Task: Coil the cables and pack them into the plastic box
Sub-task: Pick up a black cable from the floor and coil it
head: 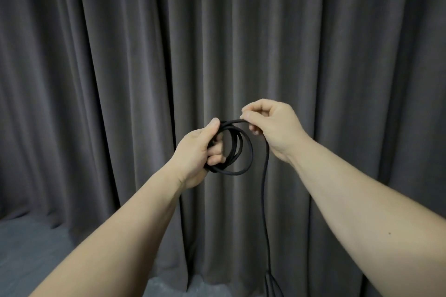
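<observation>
A black cable [243, 152] is partly wound into a small coil of several loops, held up in front of me at chest height. My left hand [198, 152] grips the left side of the coil, thumb on top and fingers curled through the loops. My right hand [270, 123] pinches the cable just right of the coil's top. From that pinch the free length hangs straight down to the lower edge of the view, where more black cable lies. No plastic box is in view.
A dark grey pleated curtain [120, 67] fills the whole background. A strip of grey floor [29, 248] shows at the lower left and along the bottom.
</observation>
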Demonstrator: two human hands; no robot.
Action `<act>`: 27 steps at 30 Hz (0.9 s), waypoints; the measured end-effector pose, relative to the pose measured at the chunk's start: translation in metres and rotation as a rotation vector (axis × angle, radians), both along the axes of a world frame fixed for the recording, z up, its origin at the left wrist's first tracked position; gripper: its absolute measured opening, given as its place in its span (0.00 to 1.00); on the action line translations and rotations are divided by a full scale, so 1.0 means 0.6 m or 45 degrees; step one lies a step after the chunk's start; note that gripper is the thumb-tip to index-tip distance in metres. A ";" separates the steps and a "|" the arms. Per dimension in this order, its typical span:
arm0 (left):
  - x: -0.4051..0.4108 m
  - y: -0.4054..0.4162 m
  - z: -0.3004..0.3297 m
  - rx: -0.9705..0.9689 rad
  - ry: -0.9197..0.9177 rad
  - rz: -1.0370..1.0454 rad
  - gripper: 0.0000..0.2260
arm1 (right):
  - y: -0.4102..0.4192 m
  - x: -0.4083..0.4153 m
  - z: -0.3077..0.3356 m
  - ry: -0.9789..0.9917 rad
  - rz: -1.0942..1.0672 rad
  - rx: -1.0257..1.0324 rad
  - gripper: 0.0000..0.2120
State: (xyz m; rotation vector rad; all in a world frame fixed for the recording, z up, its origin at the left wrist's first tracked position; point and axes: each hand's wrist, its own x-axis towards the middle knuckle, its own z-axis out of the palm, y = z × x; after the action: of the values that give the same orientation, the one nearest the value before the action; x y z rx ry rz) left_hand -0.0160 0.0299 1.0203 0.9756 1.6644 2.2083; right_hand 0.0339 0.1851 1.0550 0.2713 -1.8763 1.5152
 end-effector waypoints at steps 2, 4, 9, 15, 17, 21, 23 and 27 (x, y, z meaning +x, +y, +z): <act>0.007 0.006 0.001 -0.007 -0.020 -0.013 0.17 | -0.001 -0.007 -0.003 0.074 -0.121 -0.069 0.08; 0.016 0.009 0.005 0.048 -0.067 -0.006 0.17 | -0.005 -0.014 -0.015 0.093 -0.295 -0.013 0.10; 0.021 0.015 0.015 0.295 -0.200 0.085 0.17 | -0.025 -0.002 -0.045 0.041 -0.417 0.159 0.14; 0.039 0.021 0.021 0.474 -0.340 -0.045 0.19 | -0.048 -0.006 -0.058 0.018 -0.297 0.112 0.16; 0.047 0.023 0.023 0.475 -0.332 -0.099 0.19 | -0.048 -0.003 -0.064 0.046 -0.361 0.133 0.16; 0.052 0.018 0.024 0.364 -0.238 -0.067 0.21 | -0.048 -0.006 -0.068 0.076 -0.298 0.027 0.17; 0.051 0.016 0.023 0.267 -0.146 0.007 0.21 | -0.047 -0.015 -0.069 -0.018 -0.170 -0.062 0.17; 0.049 0.021 0.014 0.077 0.123 0.184 0.24 | -0.053 -0.015 -0.063 -0.138 -0.211 -0.127 0.20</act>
State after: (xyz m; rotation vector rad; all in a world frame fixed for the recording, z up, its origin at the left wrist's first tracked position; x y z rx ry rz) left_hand 0.0136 0.0425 1.0284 1.0221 1.7720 2.3510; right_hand 0.0252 0.1533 1.0169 -0.0126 -1.8499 1.5299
